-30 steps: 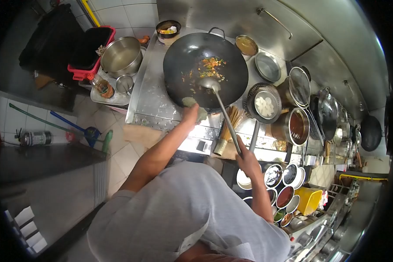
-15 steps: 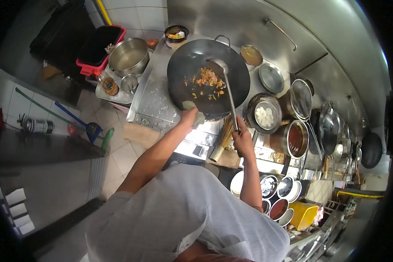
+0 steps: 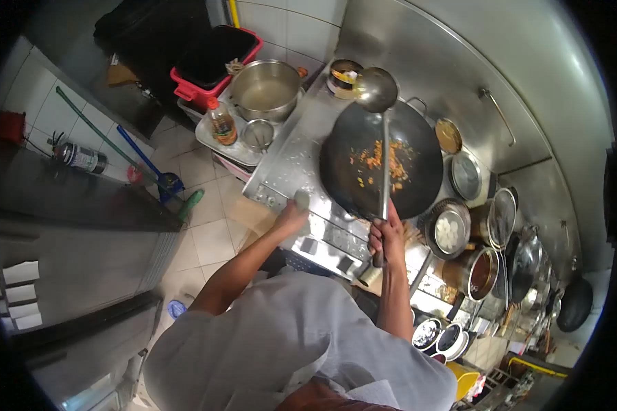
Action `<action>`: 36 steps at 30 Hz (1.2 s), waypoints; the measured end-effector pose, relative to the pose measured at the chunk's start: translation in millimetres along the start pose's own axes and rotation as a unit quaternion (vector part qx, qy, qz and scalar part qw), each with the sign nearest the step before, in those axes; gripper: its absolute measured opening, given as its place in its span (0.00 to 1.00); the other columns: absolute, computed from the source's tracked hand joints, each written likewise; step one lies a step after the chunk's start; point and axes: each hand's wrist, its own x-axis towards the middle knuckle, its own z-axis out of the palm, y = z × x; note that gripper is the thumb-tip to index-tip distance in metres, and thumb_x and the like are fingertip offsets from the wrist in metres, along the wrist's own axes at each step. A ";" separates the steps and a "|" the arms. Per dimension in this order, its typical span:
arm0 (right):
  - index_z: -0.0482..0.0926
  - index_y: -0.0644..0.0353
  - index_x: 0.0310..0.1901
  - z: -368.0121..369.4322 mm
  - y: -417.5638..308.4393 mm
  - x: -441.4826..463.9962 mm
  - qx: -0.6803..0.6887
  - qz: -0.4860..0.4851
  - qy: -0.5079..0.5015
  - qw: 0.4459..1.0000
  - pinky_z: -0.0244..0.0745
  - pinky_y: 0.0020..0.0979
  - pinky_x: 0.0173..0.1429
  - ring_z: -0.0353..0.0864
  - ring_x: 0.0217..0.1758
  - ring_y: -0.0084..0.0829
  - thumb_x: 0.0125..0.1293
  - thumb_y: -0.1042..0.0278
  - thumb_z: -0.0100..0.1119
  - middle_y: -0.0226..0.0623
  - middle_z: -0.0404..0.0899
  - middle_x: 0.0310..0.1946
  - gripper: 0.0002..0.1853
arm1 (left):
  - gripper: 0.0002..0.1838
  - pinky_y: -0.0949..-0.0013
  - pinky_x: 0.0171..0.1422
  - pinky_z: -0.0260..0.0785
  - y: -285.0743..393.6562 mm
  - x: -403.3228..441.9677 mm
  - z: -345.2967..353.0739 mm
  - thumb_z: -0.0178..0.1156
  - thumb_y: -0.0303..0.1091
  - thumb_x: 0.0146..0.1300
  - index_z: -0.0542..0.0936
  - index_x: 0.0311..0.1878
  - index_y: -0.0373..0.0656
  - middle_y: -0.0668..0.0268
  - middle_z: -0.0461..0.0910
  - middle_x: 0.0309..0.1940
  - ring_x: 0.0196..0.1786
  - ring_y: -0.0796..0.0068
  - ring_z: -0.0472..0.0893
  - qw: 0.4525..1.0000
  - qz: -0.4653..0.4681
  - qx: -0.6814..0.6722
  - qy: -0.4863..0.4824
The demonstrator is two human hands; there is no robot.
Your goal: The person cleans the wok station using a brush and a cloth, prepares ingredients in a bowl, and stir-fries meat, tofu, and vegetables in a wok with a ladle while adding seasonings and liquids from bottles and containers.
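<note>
My right hand is closed round the dark handle of a long metal ladle. The ladle's bowl is raised past the far rim of a black wok, next to a small dark pot with yellow pieces in it. Chopped orange and brown food lies spread over the wok's bottom, partly behind the ladle's shaft. My left hand grips a folded greyish cloth over the steel stove top, left of the wok and apart from its rim.
On the left stand a steel pot of liquid, a sauce bottle and a red-rimmed bin. Right of the wok are a bowl of white pieces, a pot of red-brown sauce and a wire strainer.
The ladle has swung from inside the wok up beyond its far rim. My left hand, with the cloth, has come off the wok's near edge to the left. The camera view has turned.
</note>
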 end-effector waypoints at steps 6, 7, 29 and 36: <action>0.55 0.50 0.77 113.5 23.5 148.9 -0.046 0.053 -0.129 0.989 0.63 0.23 0.16 0.61 0.12 0.16 0.66 0.79 0.49 0.24 0.63 0.19 0.37 | 0.38 0.49 0.64 0.70 -75.1 -0.4 -58.1 0.63 0.44 0.56 0.64 0.67 0.34 0.41 0.74 0.59 0.61 0.42 0.77 0.990 0.050 0.119 0.049; 0.59 0.53 0.73 125.6 32.8 178.1 -0.085 0.052 -0.140 0.985 0.64 0.25 0.16 0.63 0.13 0.18 0.65 0.79 0.48 0.25 0.65 0.20 0.33 | 0.39 0.49 0.65 0.69 -85.5 1.7 -61.0 0.63 0.44 0.56 0.64 0.68 0.35 0.43 0.75 0.60 0.62 0.42 0.76 0.991 0.091 0.091 0.045; 0.67 0.55 0.37 162.8 61.0 242.3 0.351 0.306 -0.206 0.861 0.67 0.24 0.19 0.64 0.14 0.15 0.72 0.71 0.44 0.21 0.66 0.22 0.04 | 0.38 0.50 0.64 0.69 -82.7 0.3 -73.2 0.65 0.43 0.54 0.66 0.65 0.30 0.41 0.75 0.55 0.60 0.41 0.76 0.989 0.118 0.088 0.022; 0.72 0.70 0.51 119.7 -2.0 106.7 0.541 0.244 -0.253 0.764 0.66 0.23 0.16 0.67 0.14 0.17 0.72 0.72 0.42 0.30 0.66 0.25 0.13 | 0.37 0.52 0.66 0.68 -71.1 -8.8 -65.7 0.65 0.41 0.55 0.67 0.65 0.33 0.42 0.75 0.57 0.61 0.43 0.76 0.993 0.061 0.095 0.041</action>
